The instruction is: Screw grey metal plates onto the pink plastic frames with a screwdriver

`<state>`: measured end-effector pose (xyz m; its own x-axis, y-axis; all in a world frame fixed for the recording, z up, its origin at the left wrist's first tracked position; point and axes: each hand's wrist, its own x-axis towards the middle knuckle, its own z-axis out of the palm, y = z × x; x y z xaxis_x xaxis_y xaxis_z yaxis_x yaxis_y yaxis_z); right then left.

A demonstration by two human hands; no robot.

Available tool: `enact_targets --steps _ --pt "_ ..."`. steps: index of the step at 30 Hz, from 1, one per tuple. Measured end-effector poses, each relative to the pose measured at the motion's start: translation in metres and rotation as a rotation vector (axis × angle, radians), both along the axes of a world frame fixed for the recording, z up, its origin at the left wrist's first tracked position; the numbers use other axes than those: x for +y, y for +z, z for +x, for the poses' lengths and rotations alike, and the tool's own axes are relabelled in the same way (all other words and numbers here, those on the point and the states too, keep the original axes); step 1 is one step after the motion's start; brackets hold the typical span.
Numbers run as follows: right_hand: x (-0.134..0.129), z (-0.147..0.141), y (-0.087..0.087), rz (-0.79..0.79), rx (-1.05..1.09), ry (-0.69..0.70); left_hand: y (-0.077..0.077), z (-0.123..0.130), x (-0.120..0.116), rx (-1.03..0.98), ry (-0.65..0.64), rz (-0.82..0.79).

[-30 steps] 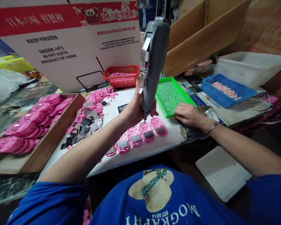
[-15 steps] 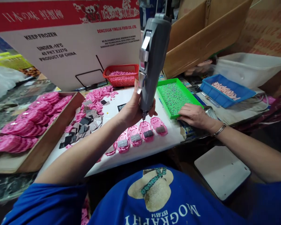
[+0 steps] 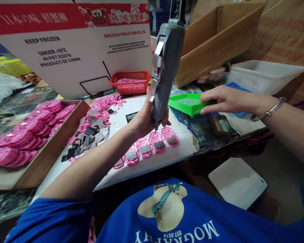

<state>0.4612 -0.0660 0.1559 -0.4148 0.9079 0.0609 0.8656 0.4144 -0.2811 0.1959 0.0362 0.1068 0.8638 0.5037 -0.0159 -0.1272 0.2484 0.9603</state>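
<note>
Tipping the green tray point(image 3: 192, 108) of what look like screws point(image 3: 187, 100), the right hand point(image 3: 225, 99) clamps its near corner; it lay flatter moments ago, so the contents now sit less level. Apart from it, the left hand point(image 3: 143, 118) grips an electric screwdriver point(image 3: 168, 60), bit over pink plastic shells point(image 3: 156, 137) just below.

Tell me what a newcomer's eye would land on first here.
Probably the big grey power screwdriver, held bit-down in the left hand at mid-picture, above a row of pink shells. Next might come the bright green tray that the right hand grips, then the large white carton with its red band standing behind.
</note>
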Motion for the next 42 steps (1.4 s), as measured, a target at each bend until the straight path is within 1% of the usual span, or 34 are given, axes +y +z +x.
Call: enact_targets --steps 2,7,13,16,18,20,23,28,31,34,39,42 --pt "0.000 0.000 0.000 -0.010 0.008 0.003 -0.001 -0.001 0.000 -0.007 0.004 -0.005" --pt "-0.002 0.003 -0.007 -0.024 0.014 0.004 -0.002 -0.001 0.002 -0.023 -0.015 0.008" --pt "0.002 0.007 -0.005 -0.019 0.012 -0.011 -0.003 -0.002 0.004 -0.040 -0.021 0.017" --pt "0.000 0.006 -0.009 -0.018 0.022 -0.017 -0.004 -0.002 0.004 -0.016 -0.014 0.012" --pt "-0.004 0.006 -0.016 -0.010 0.022 -0.010 -0.004 -0.002 0.004 -0.003 -0.011 0.011" --pt "-0.009 0.006 -0.026 -0.001 0.019 -0.001 -0.004 -0.001 0.003 0.003 -0.006 0.008" --pt "-0.018 0.004 -0.048 0.030 0.003 0.014 -0.003 0.000 0.002 -0.002 0.005 -0.001" --pt "-0.030 -0.003 -0.089 0.105 -0.057 0.035 -0.003 0.001 0.001 -0.020 -0.014 0.002" --pt "-0.034 -0.006 -0.107 0.153 -0.100 0.042 -0.002 0.003 0.000 0.005 -0.007 -0.002" --pt "-0.035 -0.006 -0.113 0.151 -0.104 0.051 -0.002 0.005 -0.001 0.016 -0.001 -0.004" --pt "-0.031 -0.003 -0.112 0.144 -0.101 0.082 -0.003 0.006 -0.001 -0.004 -0.015 0.014" --pt "-0.032 -0.004 -0.118 0.135 -0.083 0.095 -0.004 0.006 0.000 0.026 0.003 0.022"
